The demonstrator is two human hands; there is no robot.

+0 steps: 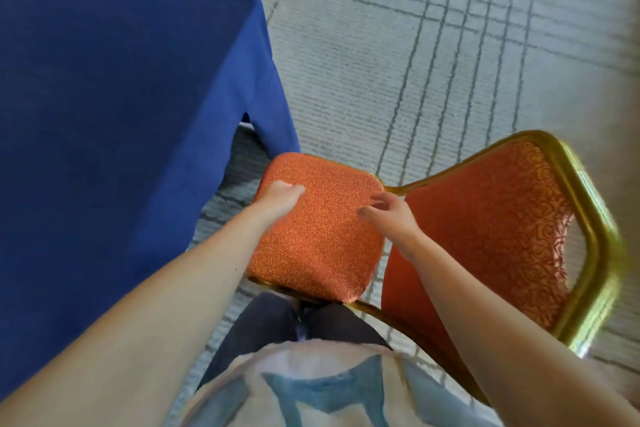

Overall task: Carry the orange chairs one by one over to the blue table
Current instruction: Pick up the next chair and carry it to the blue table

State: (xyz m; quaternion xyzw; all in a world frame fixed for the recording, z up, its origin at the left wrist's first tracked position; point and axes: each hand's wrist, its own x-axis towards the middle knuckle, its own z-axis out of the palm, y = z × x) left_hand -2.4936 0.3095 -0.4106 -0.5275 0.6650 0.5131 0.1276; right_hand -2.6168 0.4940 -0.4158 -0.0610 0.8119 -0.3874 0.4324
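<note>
**Left hand (pixel 282 194) on the orange chair (pixel 346 239), right hand (pixel 391 215) over its seat**

Left hand first: it lies on the far left corner of the seat cushion (pixel 322 246), the corner nearest the blue table (pixel 104 114). Its fingers are curled under, knuckles up. The view is blurred there, so I cannot tell whether they hook the cushion's edge or only rest on the fabric.

My right hand is over the far right part of the same cushion, close to where the seat meets the backrest (pixel 485 236). Its fingers are loosely bent and spread a little, the thumb pointing left, and nothing is held in it. Whether it touches the fabric I cannot tell.

The orange chair stands right in front of me on the pale carpet (pixel 415 45) with its grey crossing lines. Its seat points left, toward the table, and its backrest is on my right. The gold frame (pixel 602 239) runs round the backrest and shows under the cushion's near edge.

The seat's far left corner sits just beside the hanging corner of the blue tablecloth (pixel 273 114), very near it. The table itself fills the left side of my view.

Both my forearms are bare and reach forward, one on each side of the cushion's near edge. Below them are my dark trousers (pixel 270 319) and pale shirt (pixel 311 388).
</note>
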